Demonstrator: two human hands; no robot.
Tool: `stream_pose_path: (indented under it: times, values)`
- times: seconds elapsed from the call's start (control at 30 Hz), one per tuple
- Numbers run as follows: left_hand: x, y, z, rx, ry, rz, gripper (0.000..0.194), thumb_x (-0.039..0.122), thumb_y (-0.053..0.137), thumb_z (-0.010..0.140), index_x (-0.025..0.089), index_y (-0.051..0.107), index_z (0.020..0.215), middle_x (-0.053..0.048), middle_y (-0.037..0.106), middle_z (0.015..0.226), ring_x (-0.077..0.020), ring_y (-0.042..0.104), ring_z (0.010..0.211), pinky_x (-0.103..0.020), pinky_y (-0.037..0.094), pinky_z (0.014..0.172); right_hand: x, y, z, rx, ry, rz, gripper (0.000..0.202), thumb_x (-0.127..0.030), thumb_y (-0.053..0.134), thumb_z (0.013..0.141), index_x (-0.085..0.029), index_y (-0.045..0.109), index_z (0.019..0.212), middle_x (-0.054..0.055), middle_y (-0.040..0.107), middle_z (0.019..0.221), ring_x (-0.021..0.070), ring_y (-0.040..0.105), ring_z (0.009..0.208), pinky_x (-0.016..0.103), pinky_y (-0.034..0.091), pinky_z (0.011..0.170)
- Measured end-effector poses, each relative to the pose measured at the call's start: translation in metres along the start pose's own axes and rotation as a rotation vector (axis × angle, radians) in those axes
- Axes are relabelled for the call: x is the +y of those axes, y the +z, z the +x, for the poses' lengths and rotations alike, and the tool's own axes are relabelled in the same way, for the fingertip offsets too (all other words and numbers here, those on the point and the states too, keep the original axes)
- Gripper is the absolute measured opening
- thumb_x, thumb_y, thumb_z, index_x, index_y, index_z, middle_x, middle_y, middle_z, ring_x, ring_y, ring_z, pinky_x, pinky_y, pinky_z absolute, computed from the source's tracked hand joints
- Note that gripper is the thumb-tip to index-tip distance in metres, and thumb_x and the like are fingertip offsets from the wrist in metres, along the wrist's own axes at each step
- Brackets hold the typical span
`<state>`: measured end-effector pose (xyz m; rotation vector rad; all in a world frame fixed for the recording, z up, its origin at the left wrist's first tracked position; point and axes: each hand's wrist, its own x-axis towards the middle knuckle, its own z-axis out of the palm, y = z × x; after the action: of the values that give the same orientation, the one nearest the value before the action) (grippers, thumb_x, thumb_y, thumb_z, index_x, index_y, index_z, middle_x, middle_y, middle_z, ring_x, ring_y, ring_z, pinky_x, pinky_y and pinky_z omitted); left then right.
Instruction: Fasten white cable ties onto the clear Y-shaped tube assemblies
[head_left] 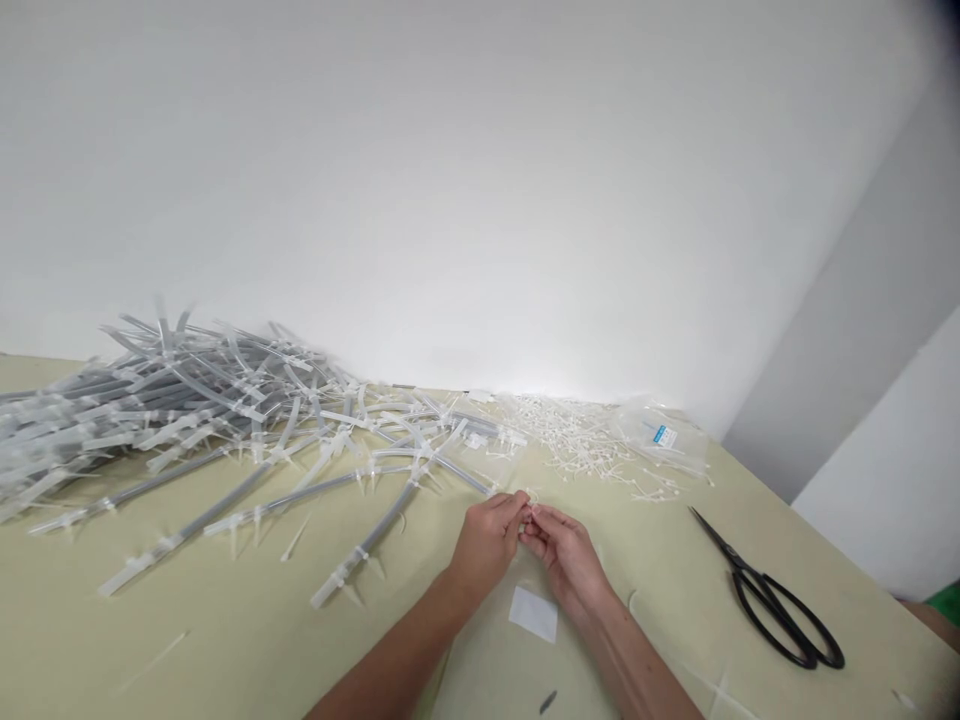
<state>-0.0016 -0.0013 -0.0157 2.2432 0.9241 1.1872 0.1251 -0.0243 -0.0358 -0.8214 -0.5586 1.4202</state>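
The small white piece (pixel 532 498) is between the fingertips of the left hand (pixel 491 535) and right hand (pixel 564 550), both pinching, at low centre. At two o'clock from it, a clear bag (pixel 664 430) has a blue-white label (pixel 664 436), its writing too small to read.
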Motion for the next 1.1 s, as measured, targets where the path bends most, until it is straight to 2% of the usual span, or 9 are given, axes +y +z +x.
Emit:
stream_pose_path:
  times: [0.13,0.33,0.5,0.63,0.73,0.83,1.1]
  values:
    - [0.000,0.003,-0.003,-0.007,-0.020,-0.050,0.028,0.016,0.040,0.090,0.019,0.066,0.080,-0.003,0.061,0.070,-0.0136,0.055,0.066,-0.023,0.041,0.062,0.000,0.000,0.000,0.005,-0.009,-0.026,0.022,-0.030,0.082,0.059,-0.012,0.073,0.069,0.003,0.067,0.063,0.0110,0.057,0.057,0.023,0.052,0.060]
    - [-0.001,-0.007,0.002,-0.011,-0.137,-0.237,0.023,0.021,0.051,0.086,0.020,0.073,0.092,-0.004,0.072,0.082,-0.0167,0.064,0.076,-0.027,0.049,0.073,-0.005,0.003,-0.003,-0.027,0.002,-0.080,0.025,-0.033,0.080,0.060,-0.012,0.072,0.071,0.003,0.065,0.065,0.0112,0.055,0.056,0.024,0.052,0.057]
    - [-0.003,-0.023,0.011,-0.165,-0.221,-0.447,0.022,0.031,0.060,0.082,0.016,0.073,0.090,-0.005,0.072,0.079,-0.0188,0.066,0.076,-0.030,0.052,0.074,-0.012,0.005,-0.006,-0.079,0.007,-0.164,0.026,-0.038,0.076,0.064,-0.014,0.069,0.069,0.000,0.059,0.062,0.0100,0.049,0.052,0.023,0.046,0.049]
    - [-0.004,-0.029,0.013,-0.274,-0.271,-0.577,0.023,0.033,0.063,0.079,0.014,0.072,0.089,-0.007,0.072,0.080,-0.0203,0.067,0.079,-0.033,0.052,0.076,-0.016,0.003,-0.007,-0.118,-0.001,-0.297,0.033,-0.045,0.073,0.066,-0.014,0.063,0.060,-0.002,0.053,0.054,0.0086,0.043,0.046,0.021,0.038,0.042]
    - [-0.007,-0.028,0.013,-0.295,-0.306,-0.624,0.023,0.034,0.064,0.078,0.014,0.071,0.088,-0.007,0.072,0.081,-0.0199,0.066,0.080,-0.033,0.051,0.078,-0.018,0.001,-0.007,-0.135,-0.066,-0.430,0.037,-0.050,0.070,0.069,-0.016,0.060,0.057,-0.005,0.048,0.048,0.0082,0.040,0.042,0.022,0.034,0.041]
    - [-0.012,-0.027,0.013,-0.292,-0.343,-0.640,0.025,0.036,0.068,0.074,0.014,0.069,0.085,-0.007,0.071,0.079,-0.0194,0.066,0.078,-0.032,0.051,0.075,-0.018,0.000,-0.007,-0.154,-0.167,-0.574,0.037,-0.051,0.068,0.071,-0.017,0.063,0.060,-0.005,0.049,0.047,0.0094,0.041,0.041,0.023,0.033,0.042]
    - [-0.018,-0.027,0.012,-0.263,-0.378,-0.580,0.027,0.037,0.071,0.070,0.013,0.065,0.079,-0.003,0.066,0.069,-0.0133,0.060,0.063,-0.025,0.047,0.061,-0.013,0.002,-0.008,-0.185,-0.391,-0.840,0.023,-0.041,0.058,0.081,-0.022,0.069,0.076,0.001,0.059,0.067,0.0166,0.051,0.063,0.026,0.036,0.057]
